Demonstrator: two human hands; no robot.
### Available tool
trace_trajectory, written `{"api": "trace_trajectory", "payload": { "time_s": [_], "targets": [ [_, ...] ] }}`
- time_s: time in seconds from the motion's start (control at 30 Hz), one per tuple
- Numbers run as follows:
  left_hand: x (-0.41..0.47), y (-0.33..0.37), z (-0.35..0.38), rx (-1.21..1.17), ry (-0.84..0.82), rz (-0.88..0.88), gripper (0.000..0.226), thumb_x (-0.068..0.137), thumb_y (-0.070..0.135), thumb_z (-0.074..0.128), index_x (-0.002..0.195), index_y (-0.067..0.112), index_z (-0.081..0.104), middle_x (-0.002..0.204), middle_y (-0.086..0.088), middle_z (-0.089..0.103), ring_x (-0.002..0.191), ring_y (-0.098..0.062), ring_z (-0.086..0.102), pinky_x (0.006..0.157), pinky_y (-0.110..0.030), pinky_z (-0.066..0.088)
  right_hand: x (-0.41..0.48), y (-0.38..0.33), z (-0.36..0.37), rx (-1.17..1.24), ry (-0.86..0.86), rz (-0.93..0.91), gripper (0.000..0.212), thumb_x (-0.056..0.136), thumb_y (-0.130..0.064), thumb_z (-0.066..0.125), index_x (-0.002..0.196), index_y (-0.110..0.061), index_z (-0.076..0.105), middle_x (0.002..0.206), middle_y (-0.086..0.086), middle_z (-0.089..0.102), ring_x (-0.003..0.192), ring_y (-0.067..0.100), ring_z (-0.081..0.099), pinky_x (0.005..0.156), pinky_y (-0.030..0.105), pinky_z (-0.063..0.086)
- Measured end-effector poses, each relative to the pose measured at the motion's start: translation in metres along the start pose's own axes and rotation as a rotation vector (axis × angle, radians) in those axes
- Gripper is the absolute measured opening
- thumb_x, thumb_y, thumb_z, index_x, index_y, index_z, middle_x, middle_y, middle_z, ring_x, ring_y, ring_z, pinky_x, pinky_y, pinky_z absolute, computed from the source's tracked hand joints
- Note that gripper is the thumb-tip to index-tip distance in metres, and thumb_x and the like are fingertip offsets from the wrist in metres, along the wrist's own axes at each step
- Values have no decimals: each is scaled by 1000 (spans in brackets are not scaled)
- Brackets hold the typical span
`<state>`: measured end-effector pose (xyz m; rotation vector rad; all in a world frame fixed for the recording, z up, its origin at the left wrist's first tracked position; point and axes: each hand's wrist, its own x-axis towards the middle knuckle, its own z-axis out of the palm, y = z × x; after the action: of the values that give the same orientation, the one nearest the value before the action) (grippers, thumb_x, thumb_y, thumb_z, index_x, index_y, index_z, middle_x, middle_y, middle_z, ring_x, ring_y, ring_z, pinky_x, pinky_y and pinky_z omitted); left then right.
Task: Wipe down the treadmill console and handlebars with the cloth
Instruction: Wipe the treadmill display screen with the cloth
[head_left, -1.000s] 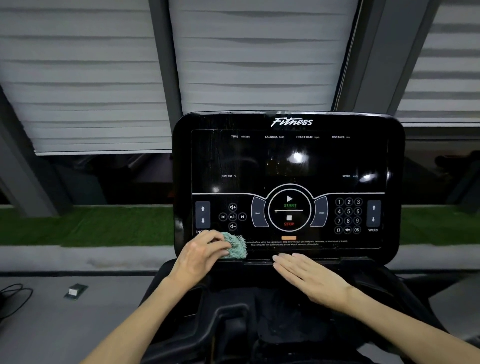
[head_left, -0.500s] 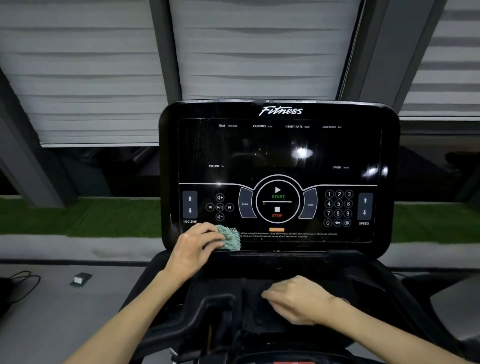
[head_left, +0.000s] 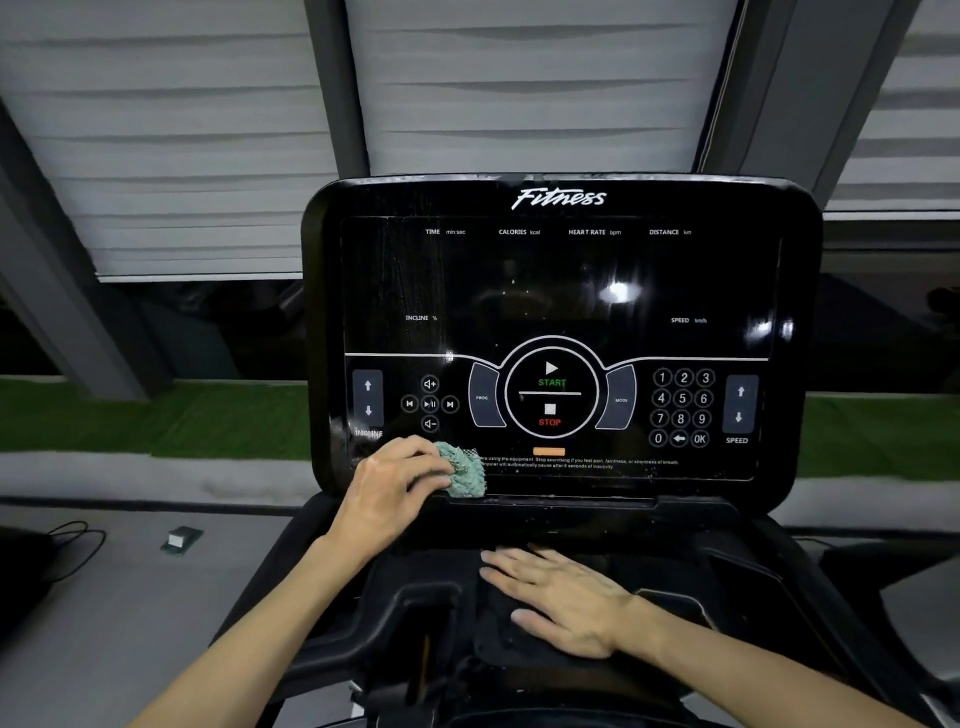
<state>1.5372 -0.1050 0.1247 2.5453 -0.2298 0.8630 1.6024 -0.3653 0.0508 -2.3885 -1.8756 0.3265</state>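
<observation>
The black glossy treadmill console (head_left: 561, 291) fills the centre of the head view, its panel dark with printed buttons. My left hand (head_left: 392, 488) grips a bunched pale green cloth (head_left: 465, 470) and presses it against the console's lower left corner, just under the incline buttons. My right hand (head_left: 563, 597) lies flat, fingers together and stretched out, on the dark tray (head_left: 691, 587) below the console. The handlebars are mostly hidden; only dark moulded parts (head_left: 322, 639) show near my forearms.
Closed grey blinds (head_left: 171, 156) and slanted window posts stand behind the console. A strip of green turf (head_left: 156, 415) runs beyond the sill. On the grey floor at left lie a small box (head_left: 181, 540) and a black cable (head_left: 67, 551).
My right hand dropped from the console's bottom edge onto the tray below and now lies flat there. My left hand stays at the lower left corner with the cloth.
</observation>
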Motion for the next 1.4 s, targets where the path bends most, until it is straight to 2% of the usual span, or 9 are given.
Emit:
{"api": "trace_trajectory", "payload": {
  "time_s": [0.13,0.27,0.43,0.73,0.87,1.0,1.1,1.17,1.4],
  "targets": [
    [16,24,18,-3,-52,93,9,79,26,79,87,21,79,91,11,69,82,-4,63,73,-20,53,0,-1,0,4,22,2,54,103,-40,23,153,-26,8,160,-11,-3,146,7,-5,116,30,0],
    [37,62,54,-15,-109,220,23,85,37,61,84,21,78,90,7,71,78,-12,67,65,-24,55,0,-2,1,1,33,8,55,102,-40,24,153,-26,9,161,-10,-1,147,8,-2,116,31,0],
    [48,84,78,-19,-150,249,5,80,22,78,85,21,76,87,8,66,75,-13,61,57,-20,46,-1,-1,1,19,38,12,55,102,-41,24,153,-25,11,161,-7,3,147,7,-2,118,32,2],
    [19,23,20,72,-114,193,7,82,18,77,89,19,75,92,9,67,75,-11,58,59,-28,55,-3,0,1,13,30,12,55,102,-42,21,153,-27,9,160,-12,-3,146,6,-5,118,34,4],
    [16,8,5,114,-117,162,7,82,17,77,88,19,75,92,10,66,78,-9,58,61,-29,56,-3,-1,0,22,24,14,60,97,-51,8,153,-29,8,159,-14,-5,145,2,-7,118,33,2],
    [-4,-25,-29,135,-46,116,18,86,28,64,84,13,75,90,5,69,80,-10,61,73,-24,54,-4,-1,0,38,13,28,55,100,-47,13,152,-32,5,158,-18,-8,144,-1,-10,117,31,-1],
    [-23,-48,-51,178,-2,58,9,78,8,78,85,9,73,90,1,67,84,-10,59,76,-22,50,-3,-2,0,42,4,40,55,100,-47,15,152,-33,4,158,-20,-9,143,-3,-12,117,29,-4],
    [-30,-55,-56,209,10,21,24,70,-5,83,86,7,71,90,1,64,86,-10,57,73,-25,50,-3,-3,-1,34,2,39,58,97,-51,10,152,-33,4,158,-20,-9,142,-4,-13,116,28,-5],
    [21,-53,-76,263,137,40,18,77,-5,76,88,7,67,91,-2,63,84,-18,57,67,-32,52,-3,-5,-4,19,-10,50,55,98,-53,12,151,-40,0,155,-26,-14,140,-7,-16,117,27,-4]
  ]
}}
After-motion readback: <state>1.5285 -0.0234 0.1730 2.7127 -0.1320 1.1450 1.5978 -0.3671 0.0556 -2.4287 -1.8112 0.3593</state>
